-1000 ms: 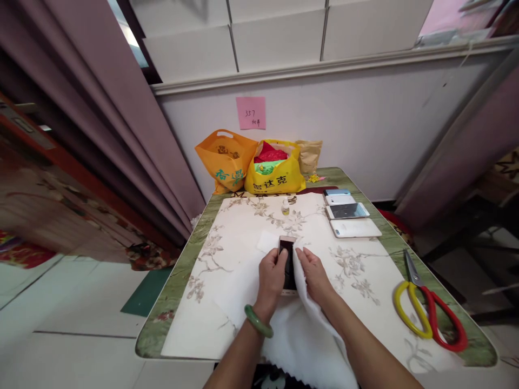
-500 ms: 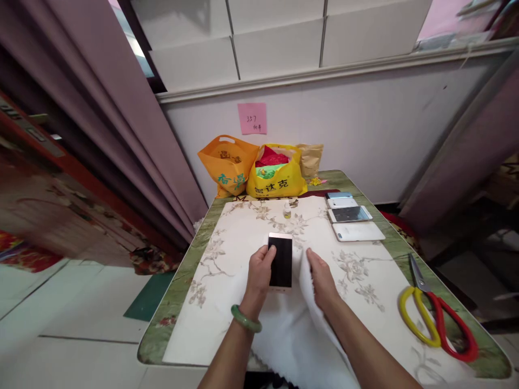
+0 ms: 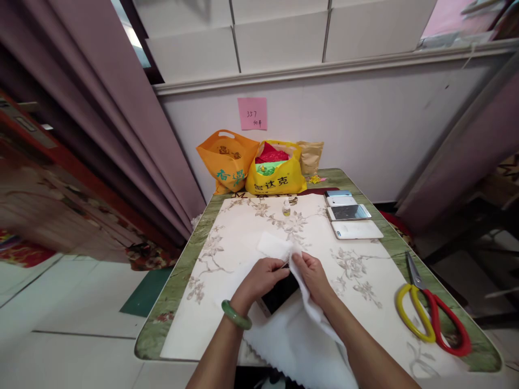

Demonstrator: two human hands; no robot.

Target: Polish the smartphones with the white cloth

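Observation:
A smartphone (image 3: pixel 279 296) with a dark screen lies tilted between my hands, partly covered by fingers and cloth. My left hand (image 3: pixel 263 278), below a green bangle (image 3: pixel 235 315), grips the phone with its thumb over the upper part of the screen. In my right hand (image 3: pixel 312 273) a fold of white cloth (image 3: pixel 298 340) is pinched against the phone's upper corner. The cloth hangs down over the table's front edge, and another part of it shows beyond my left fingers.
Several phones (image 3: pixel 357 229) lie in a column at the right. Large scissors (image 3: pixel 430 308) with yellow and red handles rest near the right edge. A small bottle (image 3: pixel 286 207) stands behind my hands. Orange (image 3: pixel 231 167) and yellow bags (image 3: pixel 275 181) stand against the wall.
The phone has turned from upright to slanted and come slightly lower. My right hand has moved left, bringing the cloth onto the phone's top corner; my left fingers reach further across it.

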